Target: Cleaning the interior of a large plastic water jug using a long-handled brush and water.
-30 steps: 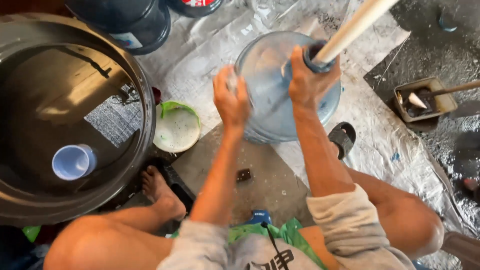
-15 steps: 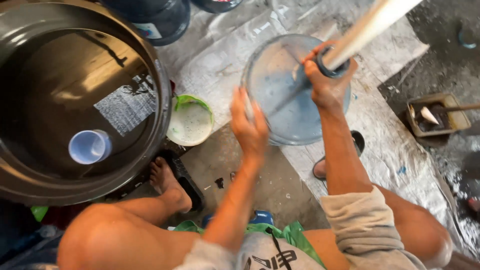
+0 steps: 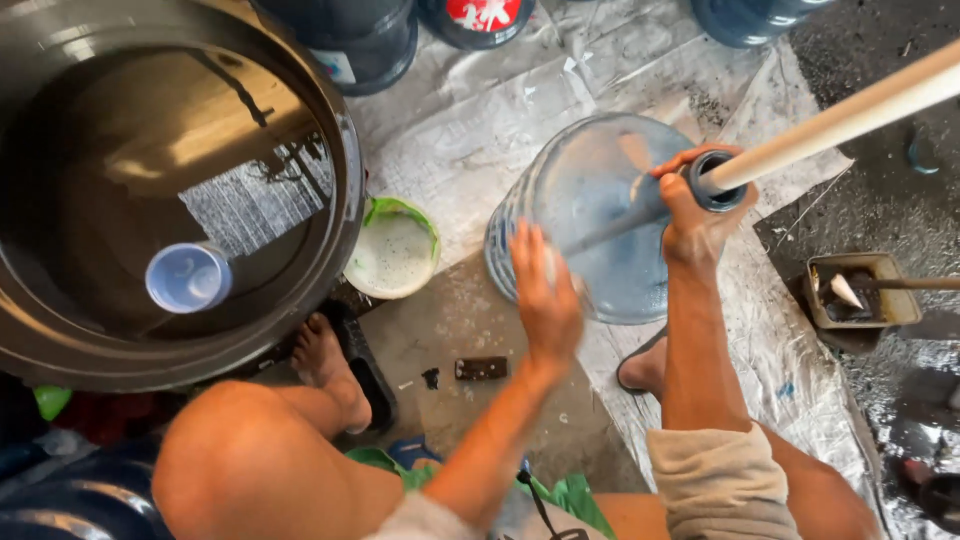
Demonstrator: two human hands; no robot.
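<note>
A large clear blue water bottle [image 3: 600,215] lies tilted on a plastic sheet in front of me. My right hand [image 3: 695,215] grips the bottle's neck [image 3: 718,180], where a long pale stick [image 3: 850,115] goes into the opening. Its inner end shows through the bottle's wall. My left hand [image 3: 545,295] rests flat against the bottle's near side, fingers spread.
A big dark tub of water [image 3: 170,180] with a floating blue cup [image 3: 188,277] fills the left. A green-rimmed bowl of whitish liquid [image 3: 393,250] sits beside it. More bottles [image 3: 350,35] stand at the top. A small tray with a tool [image 3: 855,290] lies right. My bare foot [image 3: 325,365] is below the tub.
My left hand has slid from the bottle's upper left side down to its near side. The view has shifted, so the bottle and stick sit further right.
</note>
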